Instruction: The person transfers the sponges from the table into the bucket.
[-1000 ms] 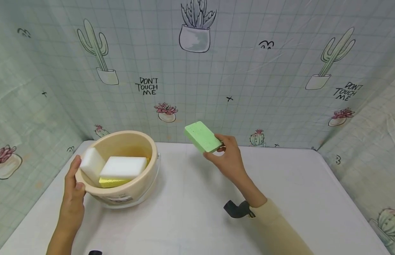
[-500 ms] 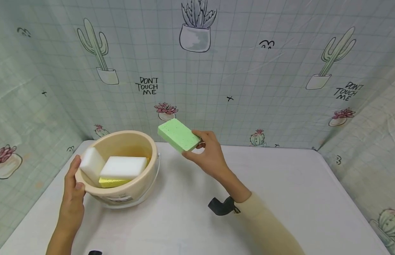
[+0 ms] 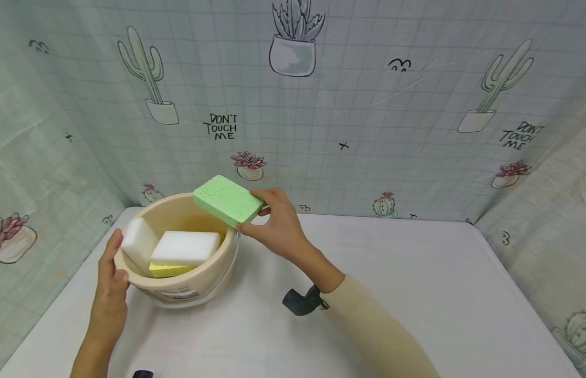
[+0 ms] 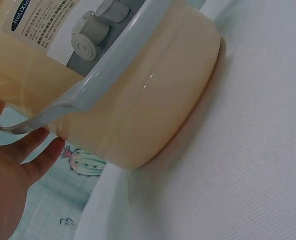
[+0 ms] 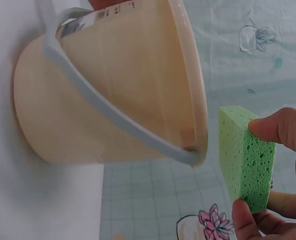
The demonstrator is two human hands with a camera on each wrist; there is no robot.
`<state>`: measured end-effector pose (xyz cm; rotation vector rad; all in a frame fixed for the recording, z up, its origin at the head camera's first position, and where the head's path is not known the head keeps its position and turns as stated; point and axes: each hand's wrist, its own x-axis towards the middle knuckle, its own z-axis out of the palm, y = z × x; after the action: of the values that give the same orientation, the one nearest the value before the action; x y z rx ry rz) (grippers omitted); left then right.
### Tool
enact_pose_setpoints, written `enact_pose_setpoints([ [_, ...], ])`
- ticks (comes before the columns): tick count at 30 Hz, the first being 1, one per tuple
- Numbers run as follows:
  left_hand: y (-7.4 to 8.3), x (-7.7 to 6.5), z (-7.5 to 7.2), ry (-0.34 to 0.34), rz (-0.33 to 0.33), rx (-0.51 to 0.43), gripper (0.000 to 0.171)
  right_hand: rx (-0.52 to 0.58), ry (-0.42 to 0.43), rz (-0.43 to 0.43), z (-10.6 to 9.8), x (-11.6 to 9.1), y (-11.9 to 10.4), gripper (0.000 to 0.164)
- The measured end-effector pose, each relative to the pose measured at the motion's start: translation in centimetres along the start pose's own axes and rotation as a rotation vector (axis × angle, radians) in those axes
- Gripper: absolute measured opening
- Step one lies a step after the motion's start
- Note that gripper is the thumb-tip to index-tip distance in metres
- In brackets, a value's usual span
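A cream bucket (image 3: pixel 217 270) with a pale handle stands at the left of the table. Inside it lie two white sponges, one flat (image 3: pixel 185 248) and one leaning (image 3: pixel 139 244), above a yellow sponge (image 3: pixel 172 270). My left hand (image 3: pixel 111 294) rests against the bucket's outer left side, its fingers fairly straight; the left wrist view shows two fingertips touching the wall. My right hand (image 3: pixel 281 226) pinches a green sponge (image 3: pixel 229 199) by one end, thumb against fingers. In the head view the sponge overlaps the bucket's right rim; the right wrist view shows it apart from the rim.
A white cloth covers the table (image 3: pixel 392 294). Behind it and at both sides hangs a cactus-print curtain (image 3: pixel 321 105). A black wrist mount (image 3: pixel 301 302) sits at my right sleeve (image 3: pixel 373 325). The bucket's handle (image 5: pixel 108 110) hangs down along its outside.
My right hand has carried the green sponge leftward, from the middle of the table to the bucket's right rim. My left hand and the bucket have stayed in place.
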<state>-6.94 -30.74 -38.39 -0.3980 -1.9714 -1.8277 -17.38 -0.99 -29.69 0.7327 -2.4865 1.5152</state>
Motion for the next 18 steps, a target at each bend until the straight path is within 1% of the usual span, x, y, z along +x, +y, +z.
enact_pose_setpoints([
  [3,-0.1,0.0,0.1,0.005,-0.009,0.0,0.053,0.006,-0.024,-0.011,0.7,0.5,-0.3,0.065],
  [6,-0.1,0.0,0.1,0.009,-0.012,-0.002,0.053,0.036,-0.044,-0.006,1.3,1.1,-0.9,0.062],
  [12,0.1,0.1,0.2,0.019,-0.026,0.014,0.053,0.141,-0.097,0.088,2.4,1.9,-1.7,0.057],
  [15,0.1,0.1,0.1,0.029,-0.038,0.029,0.053,0.16,-0.113,0.128,2.9,2.3,-2.0,0.053],
  [18,0.1,0.0,0.0,0.03,-0.039,0.018,0.053,0.147,-0.115,0.154,3.3,2.5,-2.3,0.052],
])
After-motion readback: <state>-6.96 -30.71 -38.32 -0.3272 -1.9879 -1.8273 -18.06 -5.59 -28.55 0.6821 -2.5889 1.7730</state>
